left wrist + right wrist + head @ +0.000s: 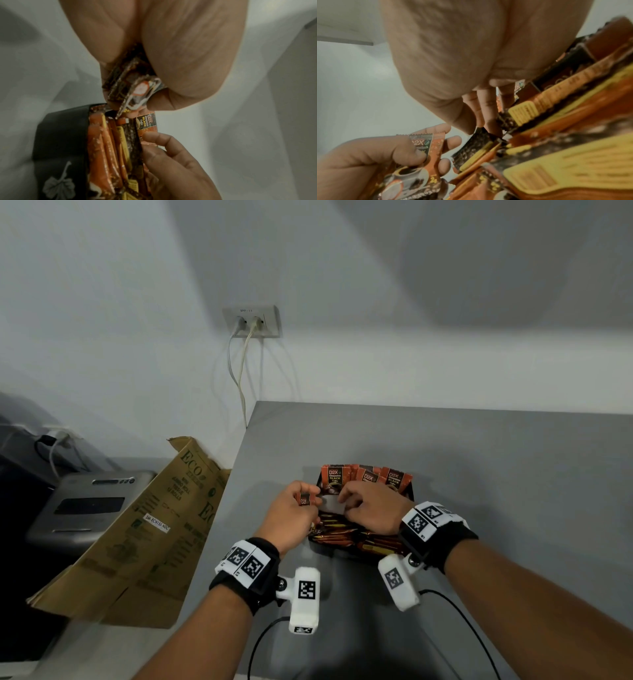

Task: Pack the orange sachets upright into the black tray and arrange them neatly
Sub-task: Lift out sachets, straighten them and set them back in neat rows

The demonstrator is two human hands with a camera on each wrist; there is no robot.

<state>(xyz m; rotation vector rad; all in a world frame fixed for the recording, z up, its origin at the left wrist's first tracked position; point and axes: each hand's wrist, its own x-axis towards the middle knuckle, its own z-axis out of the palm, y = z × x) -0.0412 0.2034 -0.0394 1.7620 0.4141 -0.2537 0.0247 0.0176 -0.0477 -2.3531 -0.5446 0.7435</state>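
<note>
The black tray (409, 495) sits on the grey table (479, 474); its leaf-printed wall (60, 135) shows in the left wrist view. Orange sachets (334, 478) stand upright along its far side, and more lie packed in a row (346, 537) nearer me. My left hand (310, 498) hovers at the tray's left edge and grips a small bunch of sachets (133, 88). My right hand (346, 502) reaches into the tray, thumb and fingers (488, 108) pinching the top of one standing sachet (147, 124). The tray floor is hidden.
A flattened brown cardboard box (144, 525) leans off the table's left edge, beside a grey machine (89, 505). A wall socket (253, 321) with two cables hangs behind. Black cables trail from both wrist cameras toward me.
</note>
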